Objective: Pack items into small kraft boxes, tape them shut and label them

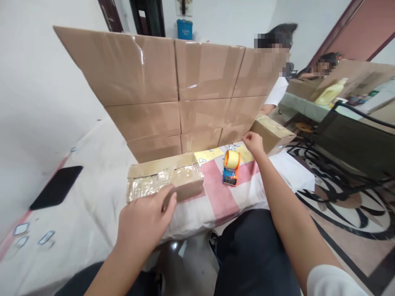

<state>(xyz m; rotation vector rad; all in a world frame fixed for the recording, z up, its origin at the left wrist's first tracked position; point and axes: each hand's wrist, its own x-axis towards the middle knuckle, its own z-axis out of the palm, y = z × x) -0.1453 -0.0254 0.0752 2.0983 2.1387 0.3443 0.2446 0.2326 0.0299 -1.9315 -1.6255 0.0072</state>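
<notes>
A cardboard box with shiny tape across its top lies on the bed's near side. In front of it, my left hand overlaps its view with fingers curled inward; whether it touches the box is unclear. My right hand is closed in a pinch beside the lower right of a wall of stacked, taped boxes. What either hand holds, if anything, is hidden. Between the hands rests an orange and blue tape dispenser with a yellow roll. Another taped box stands just right of my right hand.
The sheet is pink, white and yellow. A black flat pad lies at the left. Behind the box wall a person in white sits close. To the right are a dark chair and a table with a yellowish bottle.
</notes>
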